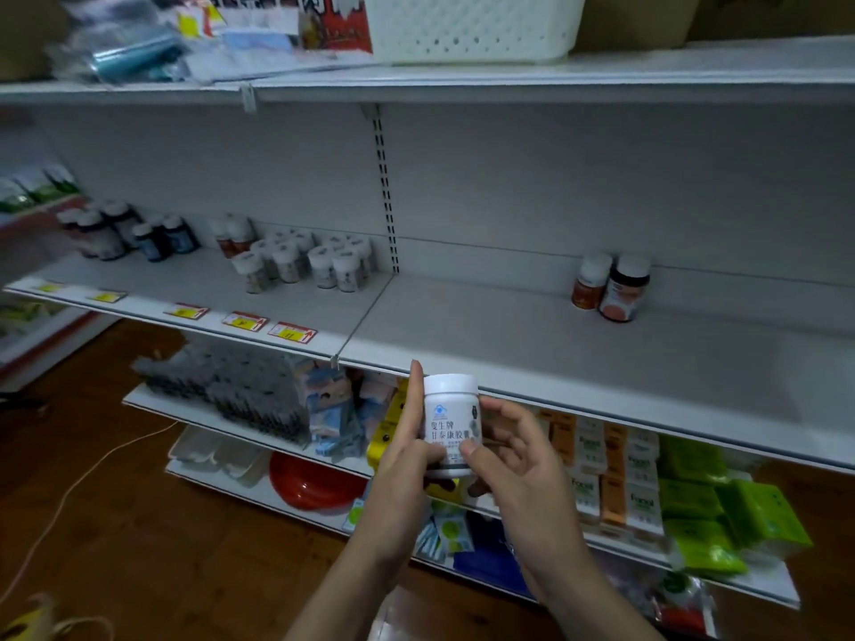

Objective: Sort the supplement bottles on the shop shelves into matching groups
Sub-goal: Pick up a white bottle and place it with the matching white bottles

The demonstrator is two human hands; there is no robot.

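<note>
1 white bottle [452, 425], upright, held by both your hands just in front of the middle shelf [462, 326], below its front edge.

Left to right: dark bottles [115, 231] grouped at the shelf's far left; a cluster of white-capped clear bottles [300, 263] beside them, near the shelf's upright; your left hand [407, 460] with thumb pressed on the label, index finger straight up the bottle's left side; your right hand [518, 460] with thumb tip on the lower label, index finger against the right side, remaining fingers loosely curled and apart; 2 bottles touching on the shelf's right, an orange bottle [591, 282] and a dark pink-labelled bottle [624, 289].
</note>
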